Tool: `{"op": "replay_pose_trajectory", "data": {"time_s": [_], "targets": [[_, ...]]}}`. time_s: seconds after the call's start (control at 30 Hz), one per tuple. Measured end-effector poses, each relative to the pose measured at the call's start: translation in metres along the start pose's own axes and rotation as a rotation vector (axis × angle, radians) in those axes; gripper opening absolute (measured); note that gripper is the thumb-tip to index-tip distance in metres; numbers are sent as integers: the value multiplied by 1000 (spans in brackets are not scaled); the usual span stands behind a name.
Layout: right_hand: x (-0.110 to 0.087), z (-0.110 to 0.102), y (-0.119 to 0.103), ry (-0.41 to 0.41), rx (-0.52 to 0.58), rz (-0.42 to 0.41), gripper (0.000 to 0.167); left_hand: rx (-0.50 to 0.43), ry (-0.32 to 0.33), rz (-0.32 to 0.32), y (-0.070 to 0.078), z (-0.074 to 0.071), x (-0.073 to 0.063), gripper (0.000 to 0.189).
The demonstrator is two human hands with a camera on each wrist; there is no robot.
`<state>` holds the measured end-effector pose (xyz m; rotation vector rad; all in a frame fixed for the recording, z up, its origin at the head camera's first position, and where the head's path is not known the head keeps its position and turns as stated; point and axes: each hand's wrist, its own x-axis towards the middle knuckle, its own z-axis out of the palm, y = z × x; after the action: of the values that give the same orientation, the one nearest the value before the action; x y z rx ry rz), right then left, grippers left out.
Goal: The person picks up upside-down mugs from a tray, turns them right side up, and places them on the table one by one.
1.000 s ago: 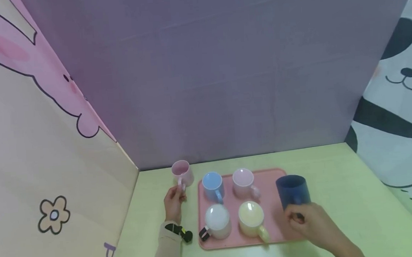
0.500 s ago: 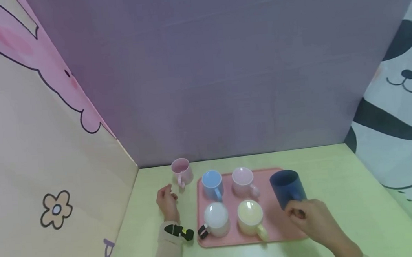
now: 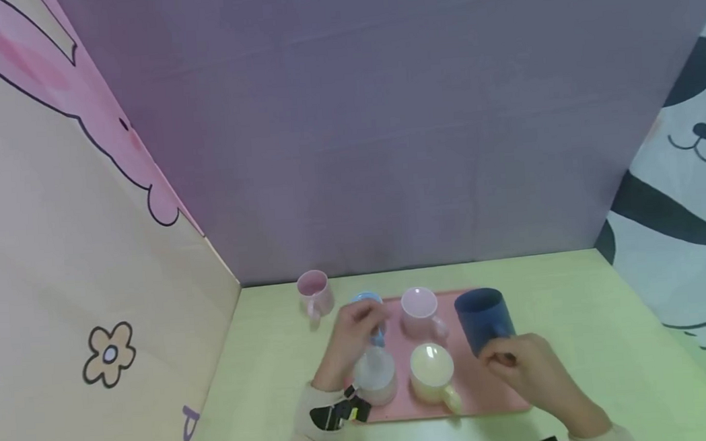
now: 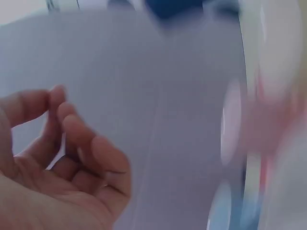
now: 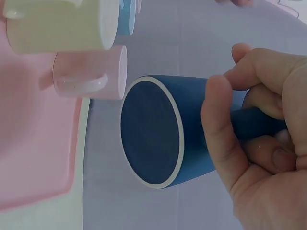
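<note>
My right hand [image 3: 528,368] grips the handle of a dark blue mug [image 3: 482,317], held up over the right part of a pink tray [image 3: 491,394]. In the right wrist view the dark blue mug [image 5: 148,132] shows its flat base, and fingers wrap its handle. My left hand [image 3: 349,335] hangs above the tray's left side, covering much of a light blue mug [image 3: 368,296]. Its fingers curl loosely with nothing between them, thumb near the index fingertip in the left wrist view. Also on the tray are a pale pink mug [image 3: 419,311], a white mug [image 3: 376,377] and a yellow mug [image 3: 431,371].
A pink mug [image 3: 315,295] stands off the tray, on the table [image 3: 258,361] at the back left. A purple-grey panel [image 3: 385,144] closes off the back, with a printed wall [image 3: 40,266] on the left and a panda-print wall [image 3: 681,227] on the right.
My left hand has let go of the pink mug at the back left and swung right, over the tray. My right hand has shifted slightly left with the dark blue mug.
</note>
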<state>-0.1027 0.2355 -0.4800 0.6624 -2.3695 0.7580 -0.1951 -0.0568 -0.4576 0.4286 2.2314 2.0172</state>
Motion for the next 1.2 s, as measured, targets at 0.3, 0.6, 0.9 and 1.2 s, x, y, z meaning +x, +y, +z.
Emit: {"op": "replay_pose_trajectory", "data": {"time_s": [0.3, 0.6, 0.9, 1.2], "targets": [[10, 11, -3, -74, 86, 0, 30, -151, -382, -154, 33, 90, -6, 30], [11, 24, -9, -143, 49, -38, 28, -311, -337, -280, 35, 105, -2, 35], [10, 31, -16, -73, 37, 12, 30, -137, -297, -236, 37, 97, -7, 27], [15, 28, -18, 11, -96, -47, 32, -14, -186, -177, 30, 94, -9, 26]]}}
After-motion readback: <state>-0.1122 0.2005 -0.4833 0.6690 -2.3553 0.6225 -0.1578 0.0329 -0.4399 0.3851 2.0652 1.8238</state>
